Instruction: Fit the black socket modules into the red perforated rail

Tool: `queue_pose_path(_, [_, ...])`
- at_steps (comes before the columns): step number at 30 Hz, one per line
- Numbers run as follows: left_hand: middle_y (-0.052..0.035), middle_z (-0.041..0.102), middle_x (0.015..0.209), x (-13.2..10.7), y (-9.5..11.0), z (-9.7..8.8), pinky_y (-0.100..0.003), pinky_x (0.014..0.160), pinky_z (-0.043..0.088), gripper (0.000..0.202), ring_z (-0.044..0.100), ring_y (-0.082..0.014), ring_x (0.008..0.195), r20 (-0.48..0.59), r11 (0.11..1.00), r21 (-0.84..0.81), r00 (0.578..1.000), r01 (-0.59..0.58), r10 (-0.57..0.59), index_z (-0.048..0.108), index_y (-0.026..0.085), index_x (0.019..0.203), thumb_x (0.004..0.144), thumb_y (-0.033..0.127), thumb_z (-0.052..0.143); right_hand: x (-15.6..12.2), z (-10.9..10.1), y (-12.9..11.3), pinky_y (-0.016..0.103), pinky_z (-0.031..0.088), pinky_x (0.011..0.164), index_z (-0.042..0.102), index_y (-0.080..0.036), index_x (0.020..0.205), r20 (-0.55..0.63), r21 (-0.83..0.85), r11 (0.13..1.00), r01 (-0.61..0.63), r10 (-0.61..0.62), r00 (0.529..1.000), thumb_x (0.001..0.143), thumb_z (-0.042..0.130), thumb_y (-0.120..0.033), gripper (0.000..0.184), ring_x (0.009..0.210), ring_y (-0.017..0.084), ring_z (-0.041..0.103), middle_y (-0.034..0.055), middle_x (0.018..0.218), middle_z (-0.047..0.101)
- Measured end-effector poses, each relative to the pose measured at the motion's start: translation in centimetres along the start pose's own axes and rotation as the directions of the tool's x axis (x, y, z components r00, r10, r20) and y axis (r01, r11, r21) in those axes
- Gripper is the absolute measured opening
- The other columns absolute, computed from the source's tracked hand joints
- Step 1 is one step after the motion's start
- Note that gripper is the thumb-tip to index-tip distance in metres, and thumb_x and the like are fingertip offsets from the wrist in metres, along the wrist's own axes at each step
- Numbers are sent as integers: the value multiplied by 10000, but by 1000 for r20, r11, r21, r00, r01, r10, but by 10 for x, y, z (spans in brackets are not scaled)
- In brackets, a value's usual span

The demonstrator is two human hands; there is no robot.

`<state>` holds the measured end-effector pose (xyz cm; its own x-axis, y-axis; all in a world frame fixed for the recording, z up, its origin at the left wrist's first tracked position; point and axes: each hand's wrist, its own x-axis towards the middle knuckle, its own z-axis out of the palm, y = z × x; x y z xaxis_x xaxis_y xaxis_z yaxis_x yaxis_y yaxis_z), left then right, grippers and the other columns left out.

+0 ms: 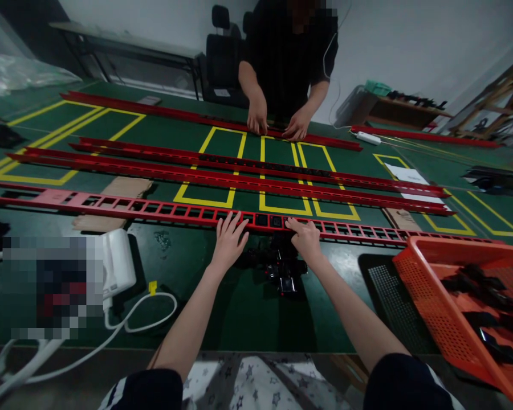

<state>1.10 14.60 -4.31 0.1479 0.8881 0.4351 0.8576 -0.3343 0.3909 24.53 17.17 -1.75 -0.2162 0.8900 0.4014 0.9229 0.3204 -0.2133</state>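
Observation:
A long red slotted rail [171,212] lies across the green table in front of me, with square black socket modules [276,221] set into its middle openings. My left hand [229,242] rests its spread fingertips on the rail, left of these modules. My right hand [306,240] is at the rail just right of them, its forefinger reaching onto the edge and its other fingers curled. Whether anything is inside those curled fingers is hidden. Between my forearms sits a small pile of glossy black modules [282,273], close to the rail's near side.
More red rails [248,181] lie parallel beyond. Across the table a person [294,62] has both hands on another rail [154,108]. An orange basket [427,307] holding black parts is at right. A white power adapter [118,259] with cable is at left. Cardboard pieces [126,187] lie under the nearest rail.

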Motion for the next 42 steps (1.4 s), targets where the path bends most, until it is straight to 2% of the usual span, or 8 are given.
queue_pose_path(10, [-85, 437, 1418, 0, 0, -2, -524, 1122, 194, 383, 293, -256, 1366, -1, 1000, 19, 1000, 0, 0, 525, 225, 1264, 922, 324, 385, -8, 1, -9, 383, 467, 854, 709, -206, 999, -16, 62, 994, -93, 94, 995, 647, 396, 51, 537, 1077, 222, 630, 69, 1110, 684])
queue_pose_path(19, [-90, 450, 1408, -1, -1, 0, -514, 1122, 198, 391, 304, -257, 1361, -5, 999, 43, 1000, -7, 7, 524, 216, 1267, 920, 328, 384, -10, 2, -19, 344, 494, 910, 702, -163, 1018, -52, 108, 985, -137, 143, 988, 654, 395, 46, 520, 1111, 197, 610, 77, 1145, 667])
queue_pose_path(33, [-85, 451, 1407, 0, -2, -1, -508, 1120, 203, 386, 313, -250, 1356, -6, 999, 45, 1000, -5, 5, 524, 228, 1265, 920, 329, 382, -12, 6, -25, 370, 504, 926, 713, -222, 974, -139, 266, 938, -223, 266, 954, 759, 419, -52, 403, 1098, 205, 619, 45, 1103, 694])
queue_pose_path(37, [-85, 456, 1403, 0, -4, -1, -512, 1117, 207, 385, 320, -251, 1352, -14, 999, 33, 1000, -7, 8, 525, 231, 1264, 919, 329, 385, -9, -4, -19, 368, 480, 964, 703, -220, 993, -52, 300, 929, -216, 242, 969, 759, 434, -59, 392, 1118, 197, 606, 47, 1137, 682])
queue_pose_path(40, [-92, 460, 1399, 0, -4, -1, -514, 1117, 208, 389, 321, -256, 1351, -12, 1000, 29, 1000, -11, 11, 529, 218, 1262, 919, 329, 383, -6, -21, -13, 355, 480, 953, 707, -221, 954, 75, 339, 926, -166, 149, 986, 774, 451, -88, 340, 1093, 191, 612, 62, 1181, 653])
queue_pose_path(42, [-95, 457, 1401, 0, -4, -1, -513, 1117, 207, 391, 318, -258, 1353, -9, 1000, 28, 1000, -13, 14, 529, 214, 1263, 920, 329, 382, -5, -32, -14, 354, 480, 935, 699, -212, 965, 115, 349, 929, -123, 88, 989, 783, 462, -97, 320, 1074, 192, 609, 79, 1172, 641])
